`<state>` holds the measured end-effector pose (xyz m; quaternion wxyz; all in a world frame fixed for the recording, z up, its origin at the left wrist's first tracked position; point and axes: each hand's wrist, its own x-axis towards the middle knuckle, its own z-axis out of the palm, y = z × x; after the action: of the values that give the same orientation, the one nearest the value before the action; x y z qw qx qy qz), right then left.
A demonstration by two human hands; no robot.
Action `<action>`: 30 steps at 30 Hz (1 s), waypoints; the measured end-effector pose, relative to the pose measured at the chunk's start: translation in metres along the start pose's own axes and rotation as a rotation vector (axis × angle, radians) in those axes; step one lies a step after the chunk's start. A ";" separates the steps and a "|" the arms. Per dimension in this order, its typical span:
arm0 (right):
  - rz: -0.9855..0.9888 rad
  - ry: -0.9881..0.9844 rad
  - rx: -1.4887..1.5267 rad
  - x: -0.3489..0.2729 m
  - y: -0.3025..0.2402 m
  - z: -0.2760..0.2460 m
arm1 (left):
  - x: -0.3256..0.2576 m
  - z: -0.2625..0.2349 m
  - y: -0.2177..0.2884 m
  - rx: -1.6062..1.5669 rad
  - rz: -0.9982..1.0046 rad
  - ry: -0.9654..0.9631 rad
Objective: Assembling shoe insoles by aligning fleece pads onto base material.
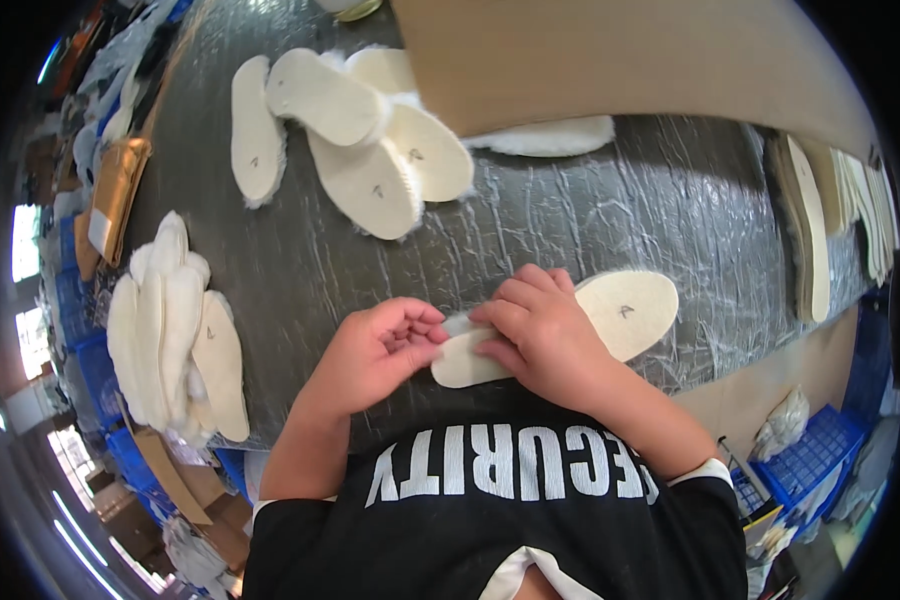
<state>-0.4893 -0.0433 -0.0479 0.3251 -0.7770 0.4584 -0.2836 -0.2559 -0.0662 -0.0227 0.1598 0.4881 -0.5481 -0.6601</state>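
Observation:
A cream insole [625, 310] with a fleecy white edge lies slantwise before me, its flat side up and a small dark mark on its wide end. My right hand [545, 335] is closed over its middle, thumb on the near side and fingers across the far edge. At the narrow end, my left hand [385, 350] has its fingers curled and thumb and fingertips pinched at the insole's edge. Further off lies a loose pile of similar insoles [370, 185], flat sides up, with a single insole [257, 130] beside it.
A stack of fleecy insoles [170, 330] sits at the table's left edge. Brown cardboard [630, 60] overhangs the far right, partly covering another fleecy insole [550, 137]. More insoles [810, 230] stand along the right side. Blue crates [815, 450] are beyond the table's right edge.

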 end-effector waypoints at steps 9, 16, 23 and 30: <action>0.012 -0.041 0.150 -0.003 0.000 -0.008 | 0.003 -0.001 -0.011 0.066 -0.307 -0.018; 0.104 0.046 0.205 -0.004 0.001 -0.004 | 0.009 0.000 -0.026 -0.028 -0.159 -0.048; 0.156 0.064 0.215 -0.004 0.004 -0.003 | 0.011 0.002 -0.021 -0.150 -0.078 -0.122; 0.179 0.074 0.247 -0.004 0.005 -0.002 | 0.010 0.001 -0.010 -0.140 -0.035 -0.147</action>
<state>-0.4950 -0.0425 -0.0506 0.4252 -0.6762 0.4990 -0.3363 -0.2581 -0.0699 -0.0366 0.1414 0.4356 -0.5023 -0.7334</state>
